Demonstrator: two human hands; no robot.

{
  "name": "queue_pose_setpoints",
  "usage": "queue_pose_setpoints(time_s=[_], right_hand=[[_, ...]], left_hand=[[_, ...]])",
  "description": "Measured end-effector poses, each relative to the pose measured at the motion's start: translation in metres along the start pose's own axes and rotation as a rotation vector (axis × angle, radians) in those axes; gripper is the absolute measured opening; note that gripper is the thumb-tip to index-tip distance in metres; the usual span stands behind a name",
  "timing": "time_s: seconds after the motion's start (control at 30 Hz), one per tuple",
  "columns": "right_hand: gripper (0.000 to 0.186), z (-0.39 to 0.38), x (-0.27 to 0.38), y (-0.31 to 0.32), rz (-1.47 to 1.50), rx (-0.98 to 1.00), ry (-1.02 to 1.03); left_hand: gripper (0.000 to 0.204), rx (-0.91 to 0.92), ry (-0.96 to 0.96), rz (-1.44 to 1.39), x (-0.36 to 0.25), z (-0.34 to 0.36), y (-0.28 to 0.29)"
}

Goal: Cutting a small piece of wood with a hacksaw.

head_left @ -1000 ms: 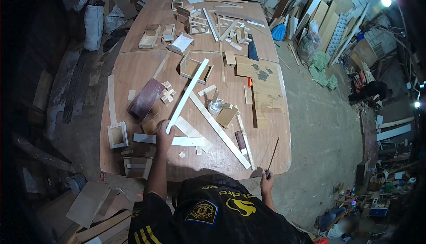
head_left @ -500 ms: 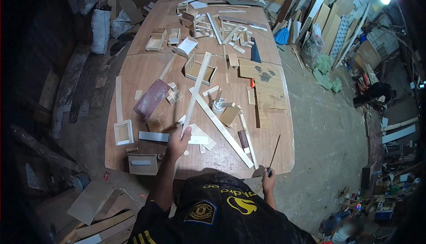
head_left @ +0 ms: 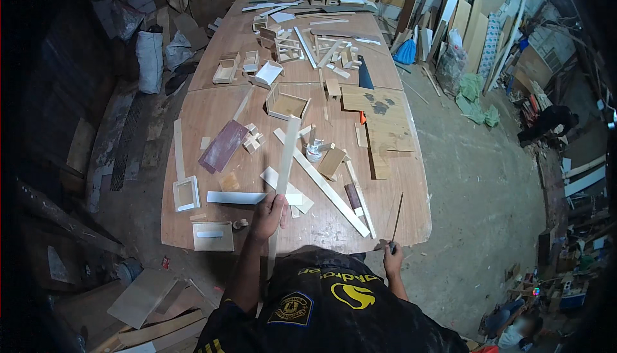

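My left hand is closed around a long pale wooden strip. The strip is tilted up over the table, its lower end running down beside my body. At the table's near right edge my right hand grips a long, thin, dark tool by its handle, with the tip pointing away from me; its exact kind is unclear. Beneath the held strip lie a white board and a flat pale piece. To its right, another long wooden strip rests diagonally on the tabletop.
The wooden table bears small open boxes, a maroon board, a jar with a brush and a stained plywood sheet. A dark saw blade lies farther back. Another person bends over at the right.
The strip in my left hand has come back toward my body, its far end now nearer. My right hand keeps hold of the thin tool. The whole view has shifted slightly.
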State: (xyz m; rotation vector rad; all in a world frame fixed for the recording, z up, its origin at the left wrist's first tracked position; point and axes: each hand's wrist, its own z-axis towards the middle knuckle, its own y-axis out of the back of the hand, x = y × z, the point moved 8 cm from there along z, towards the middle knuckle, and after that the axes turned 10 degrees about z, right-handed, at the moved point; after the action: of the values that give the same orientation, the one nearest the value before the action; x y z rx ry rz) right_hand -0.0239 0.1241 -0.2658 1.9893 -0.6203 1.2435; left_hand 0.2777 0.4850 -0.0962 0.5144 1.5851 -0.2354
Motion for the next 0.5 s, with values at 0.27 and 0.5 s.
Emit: queue_pose_setpoints(time_s=[0.27,0.5], right_hand=[[0.016,0.018,0.006,0.016,-0.019,0.021,0.193],[0.016,0.033,0.0,0.03,0.038,0.068,0.07]], left_hand=[[0.036,-0.062,-0.029,0.12,-0.017,-0.011,-0.019],[0.056,-0.026,-0.129,0.114,-0.013,-0.022,-0.049]])
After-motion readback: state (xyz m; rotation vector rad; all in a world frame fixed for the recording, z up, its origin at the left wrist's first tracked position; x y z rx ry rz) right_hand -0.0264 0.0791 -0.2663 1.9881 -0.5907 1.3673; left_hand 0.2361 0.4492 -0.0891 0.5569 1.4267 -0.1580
